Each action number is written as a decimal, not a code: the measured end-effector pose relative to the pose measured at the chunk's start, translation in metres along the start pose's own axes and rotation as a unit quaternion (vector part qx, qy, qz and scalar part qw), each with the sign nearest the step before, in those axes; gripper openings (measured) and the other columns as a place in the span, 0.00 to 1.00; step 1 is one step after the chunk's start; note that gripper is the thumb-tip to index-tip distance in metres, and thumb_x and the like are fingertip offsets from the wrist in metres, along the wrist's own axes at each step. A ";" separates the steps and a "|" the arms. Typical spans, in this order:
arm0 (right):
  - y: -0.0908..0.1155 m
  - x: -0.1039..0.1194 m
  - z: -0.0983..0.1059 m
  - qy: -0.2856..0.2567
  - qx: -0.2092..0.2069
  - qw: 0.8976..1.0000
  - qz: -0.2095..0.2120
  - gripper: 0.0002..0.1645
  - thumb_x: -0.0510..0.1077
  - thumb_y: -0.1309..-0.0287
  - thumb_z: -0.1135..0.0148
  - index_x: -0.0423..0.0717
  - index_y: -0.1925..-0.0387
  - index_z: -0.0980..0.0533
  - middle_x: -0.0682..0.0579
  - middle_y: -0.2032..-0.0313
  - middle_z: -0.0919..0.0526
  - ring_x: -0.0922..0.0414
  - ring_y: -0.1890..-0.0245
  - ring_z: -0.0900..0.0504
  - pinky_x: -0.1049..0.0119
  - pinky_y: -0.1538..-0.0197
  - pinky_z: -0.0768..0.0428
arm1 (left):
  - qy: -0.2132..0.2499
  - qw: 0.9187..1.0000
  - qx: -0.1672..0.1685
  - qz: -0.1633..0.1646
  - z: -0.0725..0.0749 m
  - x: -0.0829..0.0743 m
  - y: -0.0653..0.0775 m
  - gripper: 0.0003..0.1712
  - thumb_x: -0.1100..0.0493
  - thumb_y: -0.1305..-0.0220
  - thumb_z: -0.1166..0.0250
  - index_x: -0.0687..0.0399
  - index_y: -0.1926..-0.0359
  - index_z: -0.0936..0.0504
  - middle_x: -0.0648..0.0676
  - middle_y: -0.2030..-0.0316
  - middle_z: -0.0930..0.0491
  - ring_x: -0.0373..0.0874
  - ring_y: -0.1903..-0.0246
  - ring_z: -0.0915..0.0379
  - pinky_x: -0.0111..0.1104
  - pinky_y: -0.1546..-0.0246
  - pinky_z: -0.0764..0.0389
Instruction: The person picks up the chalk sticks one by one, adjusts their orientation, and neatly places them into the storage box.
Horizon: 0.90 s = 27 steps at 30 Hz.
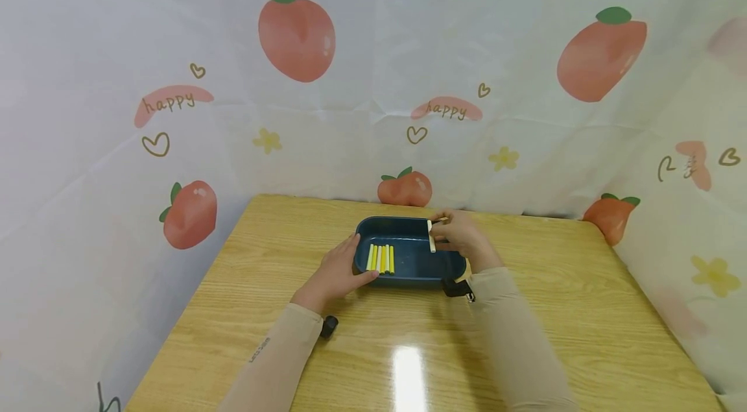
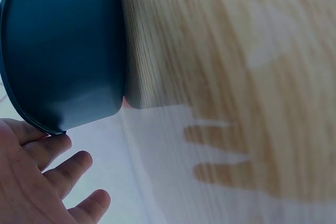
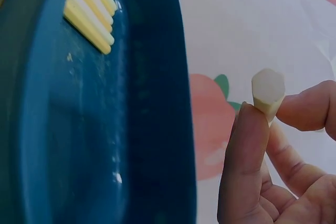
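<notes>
A dark blue rectangular tray (image 1: 413,264) with rounded corners rests on the table. Against its left end lies my left hand (image 1: 335,274), fingers at the left rim and thumb along the near edge; in the left wrist view those fingers are extended, touching the outside of the rim. Several yellow and white chalk sticks (image 1: 381,259) lie side by side in the tray's left part. Over the tray's right part, my right hand (image 1: 463,237) pinches a white chalk stick (image 3: 268,87) between thumb and fingertips, its end facing the camera in the right wrist view.
The tray stands on a wooden table (image 1: 268,250), close to its back edge. A white cloth (image 1: 344,139) printed with peaches hangs behind and at both sides. Black wrist straps (image 1: 458,289) show on the arms.
</notes>
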State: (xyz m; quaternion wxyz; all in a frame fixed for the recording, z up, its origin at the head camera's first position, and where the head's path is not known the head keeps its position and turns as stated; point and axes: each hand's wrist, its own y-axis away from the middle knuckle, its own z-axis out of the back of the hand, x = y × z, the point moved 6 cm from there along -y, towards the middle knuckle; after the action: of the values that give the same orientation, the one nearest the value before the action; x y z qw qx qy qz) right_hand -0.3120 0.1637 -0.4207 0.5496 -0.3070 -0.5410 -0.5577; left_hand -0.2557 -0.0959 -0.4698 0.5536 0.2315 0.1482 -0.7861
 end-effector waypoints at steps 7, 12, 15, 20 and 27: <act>-0.011 -0.011 -0.013 -0.010 -0.005 1.000 -0.004 0.28 0.30 0.38 0.43 0.30 0.37 0.34 0.41 0.55 0.27 0.52 0.67 0.25 0.58 0.58 0.16 | -0.001 1.000 0.000 -0.001 -0.001 0.001 0.000 0.61 0.28 0.37 0.39 0.59 0.20 0.55 0.58 0.21 0.54 0.54 0.23 0.57 0.53 0.26 0.52; -0.018 -0.020 -0.020 -0.004 -0.009 1.000 -0.022 0.28 0.31 0.38 0.42 0.31 0.37 0.33 0.40 0.53 0.27 0.50 0.64 0.25 0.58 0.59 0.16 | 0.003 1.000 -0.005 -0.001 -0.001 0.001 0.000 0.60 0.29 0.37 0.38 0.60 0.21 0.54 0.58 0.22 0.53 0.55 0.23 0.57 0.54 0.27 0.51; -0.020 -0.024 -0.024 0.000 -0.013 1.000 -0.027 0.28 0.31 0.38 0.41 0.31 0.37 0.32 0.40 0.52 0.27 0.50 0.63 0.25 0.58 0.59 0.16 | 0.007 1.000 -0.007 -0.001 -0.001 0.001 0.000 0.60 0.29 0.38 0.38 0.60 0.21 0.53 0.58 0.22 0.52 0.55 0.24 0.56 0.55 0.27 0.51; -0.024 -0.028 -0.031 0.011 -0.013 0.999 -0.029 0.28 0.31 0.39 0.41 0.32 0.37 0.31 0.42 0.54 0.25 0.53 0.67 0.26 0.59 0.61 0.16 | 0.011 1.000 -0.009 -0.001 -0.001 0.001 0.000 0.60 0.30 0.37 0.37 0.59 0.21 0.53 0.58 0.22 0.52 0.56 0.24 0.56 0.55 0.27 0.51; -0.029 -0.039 -0.036 0.017 -0.015 0.999 -0.046 0.25 0.30 0.36 0.40 0.33 0.38 0.30 0.42 0.56 0.24 0.54 0.71 0.26 0.59 0.61 0.16 | 0.008 1.000 -0.008 0.004 -0.002 0.001 -0.002 0.59 0.32 0.37 0.36 0.58 0.20 0.53 0.58 0.22 0.52 0.55 0.23 0.56 0.54 0.27 0.51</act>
State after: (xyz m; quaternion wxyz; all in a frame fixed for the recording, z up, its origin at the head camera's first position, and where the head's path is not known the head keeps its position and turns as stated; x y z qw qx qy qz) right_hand -0.3221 0.1355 -0.4735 0.5280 -0.2800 -0.5366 -0.5957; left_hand -0.2578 -0.0954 -0.4723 0.5577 0.2339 0.1576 -0.7807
